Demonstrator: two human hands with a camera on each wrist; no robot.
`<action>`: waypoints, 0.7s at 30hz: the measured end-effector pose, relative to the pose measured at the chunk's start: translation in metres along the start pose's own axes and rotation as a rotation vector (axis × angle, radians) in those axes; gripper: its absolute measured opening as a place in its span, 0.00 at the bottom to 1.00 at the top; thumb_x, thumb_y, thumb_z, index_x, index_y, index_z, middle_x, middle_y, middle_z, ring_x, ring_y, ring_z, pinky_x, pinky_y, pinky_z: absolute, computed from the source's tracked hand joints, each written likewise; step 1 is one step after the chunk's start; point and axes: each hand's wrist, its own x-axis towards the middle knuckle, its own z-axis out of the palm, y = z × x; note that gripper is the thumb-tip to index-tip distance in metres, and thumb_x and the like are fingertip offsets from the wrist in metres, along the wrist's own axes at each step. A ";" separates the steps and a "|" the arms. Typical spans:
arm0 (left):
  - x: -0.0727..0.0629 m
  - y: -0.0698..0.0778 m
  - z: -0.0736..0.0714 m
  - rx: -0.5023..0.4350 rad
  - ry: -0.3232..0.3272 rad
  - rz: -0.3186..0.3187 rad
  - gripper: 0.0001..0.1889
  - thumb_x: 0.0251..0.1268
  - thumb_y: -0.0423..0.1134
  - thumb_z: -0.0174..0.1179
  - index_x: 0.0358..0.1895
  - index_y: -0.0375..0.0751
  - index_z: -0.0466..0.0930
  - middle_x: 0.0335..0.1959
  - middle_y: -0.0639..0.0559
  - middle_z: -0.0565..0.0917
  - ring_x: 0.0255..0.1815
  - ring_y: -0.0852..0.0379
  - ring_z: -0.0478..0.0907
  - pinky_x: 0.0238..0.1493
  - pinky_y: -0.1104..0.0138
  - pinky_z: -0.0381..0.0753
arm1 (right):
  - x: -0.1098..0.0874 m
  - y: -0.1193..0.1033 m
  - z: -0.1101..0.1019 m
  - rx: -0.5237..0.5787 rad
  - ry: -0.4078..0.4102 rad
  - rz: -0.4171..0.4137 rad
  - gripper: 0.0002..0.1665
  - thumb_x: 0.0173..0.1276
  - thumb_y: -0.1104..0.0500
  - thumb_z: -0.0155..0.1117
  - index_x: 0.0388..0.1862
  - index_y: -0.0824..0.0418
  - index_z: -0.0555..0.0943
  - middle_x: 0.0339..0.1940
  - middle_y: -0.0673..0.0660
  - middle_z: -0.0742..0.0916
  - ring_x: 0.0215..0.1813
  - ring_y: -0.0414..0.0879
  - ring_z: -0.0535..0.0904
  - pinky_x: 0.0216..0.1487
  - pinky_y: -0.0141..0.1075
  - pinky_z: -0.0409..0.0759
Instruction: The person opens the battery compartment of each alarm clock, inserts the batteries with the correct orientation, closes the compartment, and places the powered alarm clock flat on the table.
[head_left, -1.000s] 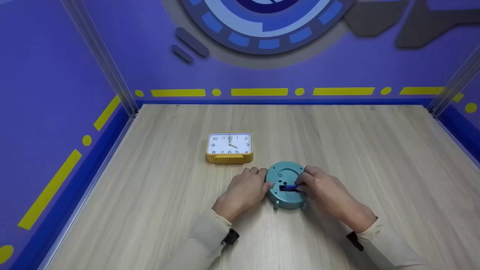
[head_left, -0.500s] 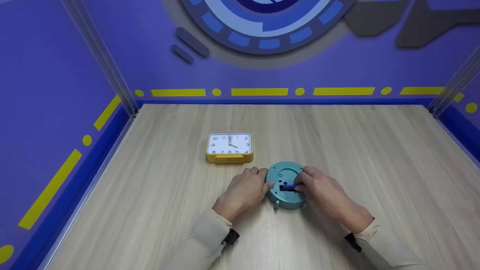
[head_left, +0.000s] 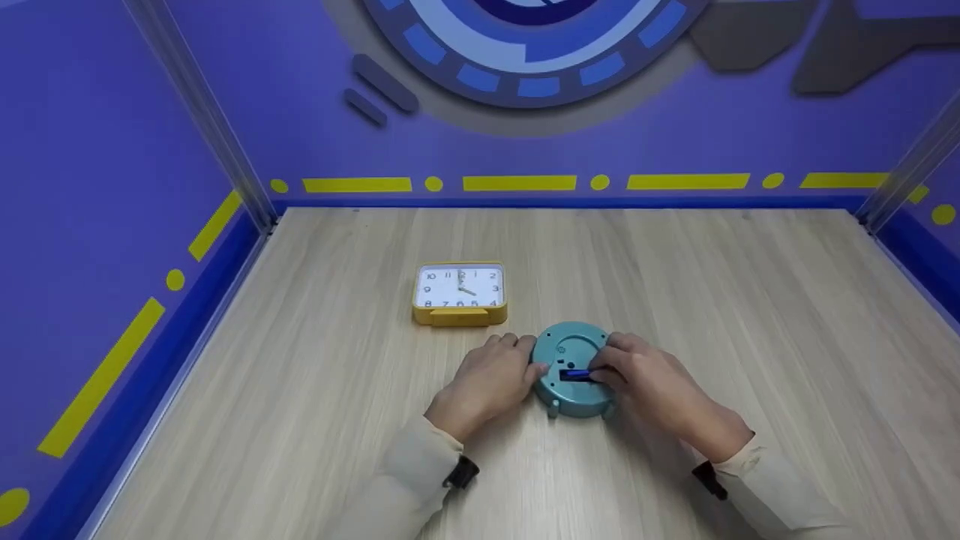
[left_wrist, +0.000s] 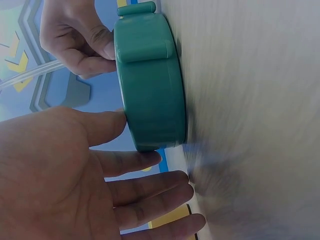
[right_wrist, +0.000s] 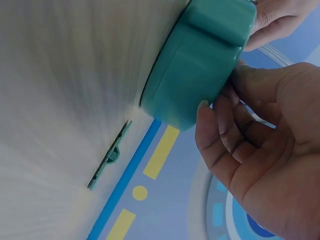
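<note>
A round teal alarm clock lies face down on the table, its open battery slot facing up. Inside the slot sits a blue battery, whose right end my right hand pinches between thumb and fingers. My left hand grips the clock's left rim; in the left wrist view its thumb and index finger touch the teal clock while the other fingers stretch out loosely. The right wrist view shows the clock's side and curled fingers beside it; the battery is hidden there.
A yellow rectangular alarm clock lies face up, behind and left of the teal one. A small green battery cover lies on the table in the right wrist view. Blue walls border the wooden table at the back and sides.
The right hand shifts slightly at the battery slot, and the battery's visible part tilts a little less. The left hand and both clocks stay in place.
</note>
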 end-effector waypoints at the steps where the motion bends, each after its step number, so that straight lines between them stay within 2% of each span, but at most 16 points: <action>1: 0.000 0.000 0.000 -0.001 0.000 0.001 0.29 0.87 0.53 0.50 0.77 0.37 0.70 0.69 0.42 0.78 0.69 0.46 0.74 0.68 0.53 0.75 | 0.000 0.000 -0.001 0.011 -0.006 0.017 0.09 0.66 0.69 0.78 0.39 0.56 0.89 0.35 0.44 0.79 0.39 0.40 0.76 0.40 0.41 0.84; 4: 0.000 0.000 0.000 -0.003 -0.002 0.000 0.29 0.87 0.53 0.50 0.77 0.37 0.70 0.69 0.41 0.78 0.69 0.46 0.74 0.68 0.53 0.75 | 0.000 -0.002 -0.001 0.051 -0.011 0.101 0.07 0.68 0.67 0.77 0.41 0.57 0.88 0.37 0.45 0.80 0.40 0.40 0.77 0.42 0.42 0.84; 7: 0.000 0.000 -0.001 -0.005 -0.001 0.000 0.29 0.87 0.53 0.51 0.78 0.37 0.70 0.69 0.41 0.78 0.69 0.46 0.74 0.68 0.53 0.75 | 0.001 -0.004 -0.003 0.092 -0.008 0.230 0.06 0.71 0.65 0.75 0.43 0.59 0.85 0.38 0.49 0.81 0.40 0.42 0.78 0.42 0.43 0.83; 12: 0.001 0.000 -0.001 -0.005 0.004 -0.003 0.29 0.86 0.53 0.51 0.78 0.37 0.70 0.70 0.41 0.78 0.69 0.45 0.74 0.68 0.52 0.75 | 0.001 -0.004 -0.007 0.107 -0.035 0.430 0.15 0.75 0.56 0.73 0.45 0.65 0.77 0.36 0.54 0.78 0.33 0.46 0.75 0.33 0.43 0.75; 17: 0.000 0.000 -0.001 -0.004 0.000 -0.006 0.29 0.87 0.53 0.50 0.78 0.38 0.69 0.71 0.41 0.77 0.70 0.45 0.73 0.69 0.52 0.74 | 0.000 -0.001 -0.008 0.076 -0.111 0.531 0.29 0.75 0.45 0.72 0.49 0.69 0.73 0.31 0.56 0.77 0.29 0.49 0.74 0.28 0.43 0.71; 21: 0.000 0.000 0.000 -0.008 -0.001 -0.008 0.29 0.87 0.53 0.50 0.78 0.38 0.70 0.71 0.41 0.77 0.70 0.46 0.73 0.69 0.52 0.74 | -0.001 0.000 -0.007 0.059 -0.171 0.573 0.32 0.75 0.40 0.70 0.47 0.69 0.74 0.30 0.56 0.78 0.30 0.49 0.74 0.29 0.43 0.72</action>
